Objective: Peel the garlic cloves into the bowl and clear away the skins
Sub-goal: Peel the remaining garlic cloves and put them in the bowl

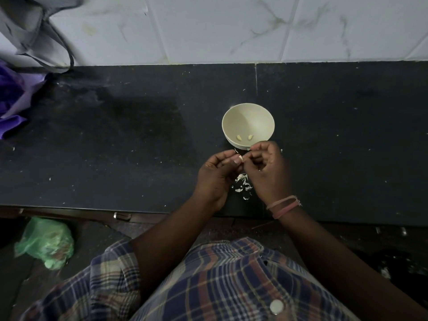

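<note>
A pale bowl point(248, 117) stands on the dark counter point(115, 147), with two peeled garlic cloves point(244, 137) lying near its front wall. Just in front of the bowl, my left hand point(215, 172) and my right hand point(268, 170) meet, fingers curled. Between their fingertips they pinch a small garlic clove point(240, 158), of which only a pale tip shows. Below the hands, a small heap of white garlic skins point(242, 185) lies on the counter.
A grey bag point(34, 31) and purple cloth point(14, 96) sit at the counter's far left against the tiled wall. A green plastic bag point(45, 243) lies on the floor below the counter's front edge. Tiny white flecks are scattered over the counter.
</note>
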A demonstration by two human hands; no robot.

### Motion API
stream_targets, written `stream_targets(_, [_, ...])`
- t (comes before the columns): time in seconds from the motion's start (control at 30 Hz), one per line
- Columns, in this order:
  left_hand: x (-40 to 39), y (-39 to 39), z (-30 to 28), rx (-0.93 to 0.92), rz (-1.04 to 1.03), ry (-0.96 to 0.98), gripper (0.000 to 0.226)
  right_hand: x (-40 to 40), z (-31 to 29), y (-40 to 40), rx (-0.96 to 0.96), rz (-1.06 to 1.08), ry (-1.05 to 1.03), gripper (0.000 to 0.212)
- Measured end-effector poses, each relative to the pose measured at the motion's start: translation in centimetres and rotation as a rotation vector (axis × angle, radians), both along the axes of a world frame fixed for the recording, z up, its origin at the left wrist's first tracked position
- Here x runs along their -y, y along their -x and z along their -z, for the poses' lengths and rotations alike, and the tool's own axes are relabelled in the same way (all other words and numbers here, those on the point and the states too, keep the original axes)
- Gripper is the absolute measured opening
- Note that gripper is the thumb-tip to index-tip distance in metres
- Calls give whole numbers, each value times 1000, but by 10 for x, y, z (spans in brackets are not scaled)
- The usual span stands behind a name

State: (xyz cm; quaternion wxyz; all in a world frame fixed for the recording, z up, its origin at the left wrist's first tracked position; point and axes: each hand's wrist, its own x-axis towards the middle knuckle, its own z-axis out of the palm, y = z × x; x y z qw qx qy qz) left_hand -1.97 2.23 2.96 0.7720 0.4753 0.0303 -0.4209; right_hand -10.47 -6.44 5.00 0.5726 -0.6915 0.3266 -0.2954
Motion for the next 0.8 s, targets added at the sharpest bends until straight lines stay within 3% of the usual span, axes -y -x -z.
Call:
stream_targets(0.37, [4, 5, -1, -125, -75, 45, 22, -2, 6, -4, -94, 61, 178, 37])
stream_targets(0.8, [5, 4, -3, -116, -45, 48, 34, 2, 5, -7, -147, 69, 212, 27])
